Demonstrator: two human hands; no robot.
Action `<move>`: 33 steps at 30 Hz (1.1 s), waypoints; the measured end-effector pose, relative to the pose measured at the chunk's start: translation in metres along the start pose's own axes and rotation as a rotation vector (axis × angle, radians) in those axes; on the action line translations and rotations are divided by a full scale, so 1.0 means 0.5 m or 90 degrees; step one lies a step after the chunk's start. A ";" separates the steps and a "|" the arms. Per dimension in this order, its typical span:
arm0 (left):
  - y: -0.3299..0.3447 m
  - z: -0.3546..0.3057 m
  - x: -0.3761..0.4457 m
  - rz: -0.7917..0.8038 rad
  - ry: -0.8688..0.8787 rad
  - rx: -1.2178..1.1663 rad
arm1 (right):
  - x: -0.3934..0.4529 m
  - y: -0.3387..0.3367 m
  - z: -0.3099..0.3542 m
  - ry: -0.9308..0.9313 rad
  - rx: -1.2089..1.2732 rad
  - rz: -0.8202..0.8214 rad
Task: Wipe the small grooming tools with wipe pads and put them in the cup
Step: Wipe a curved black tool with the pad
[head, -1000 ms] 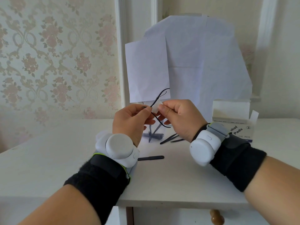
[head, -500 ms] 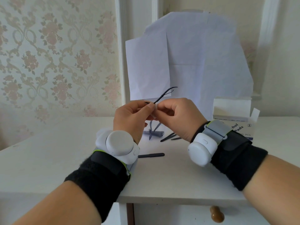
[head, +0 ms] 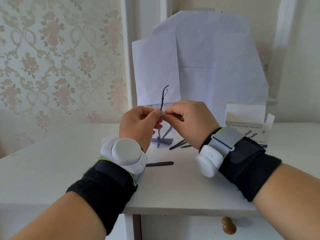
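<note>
Black, thin grooming tool is standing upright at frame centre, with the left hand pinching its lower end while the right hand is pinching a white wipe pad around it.

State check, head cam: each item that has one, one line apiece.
Left hand: pinches the thin black tool.
Right hand: pinches the wipe pad on the tool.
Thin black tool: held up, near upright.
Wipe pad: folded round the tool's shaft.
Pad box: flap open.
Flat black tool: lying on the table.
</note>
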State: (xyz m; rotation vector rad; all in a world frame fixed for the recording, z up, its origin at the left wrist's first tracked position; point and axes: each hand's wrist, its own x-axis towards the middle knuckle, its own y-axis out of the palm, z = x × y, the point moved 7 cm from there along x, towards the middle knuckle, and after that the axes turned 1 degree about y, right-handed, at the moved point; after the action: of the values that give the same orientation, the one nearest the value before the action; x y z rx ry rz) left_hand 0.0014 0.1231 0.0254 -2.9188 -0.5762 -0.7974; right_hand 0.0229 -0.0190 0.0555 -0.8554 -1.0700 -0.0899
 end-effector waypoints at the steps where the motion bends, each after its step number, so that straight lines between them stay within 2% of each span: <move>1: -0.002 -0.002 0.000 -0.010 0.007 0.006 | 0.001 0.001 0.000 0.000 -0.001 0.003; 9: -0.034 -0.014 0.002 -0.122 0.055 -0.004 | 0.001 0.003 -0.007 0.032 -0.022 0.016; 16: -0.048 -0.017 0.002 -0.164 0.073 -0.017 | 0.001 0.000 0.002 0.003 -0.044 0.012; 27: -0.044 -0.009 0.005 -0.139 0.049 -0.050 | -0.006 0.001 0.039 -0.046 -0.002 -0.026; 30: -0.036 -0.008 0.004 -0.111 0.039 -0.069 | -0.006 0.007 0.028 -0.011 0.041 0.000; 33: -0.028 -0.003 0.004 -0.077 0.010 -0.103 | -0.014 0.027 0.011 0.106 0.219 0.098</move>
State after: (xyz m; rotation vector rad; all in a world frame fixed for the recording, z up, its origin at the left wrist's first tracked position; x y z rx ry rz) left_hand -0.0027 0.1364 0.0274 -3.0449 -0.7256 -0.9204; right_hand 0.0214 -0.0084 0.0435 -0.6045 -0.8297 0.1460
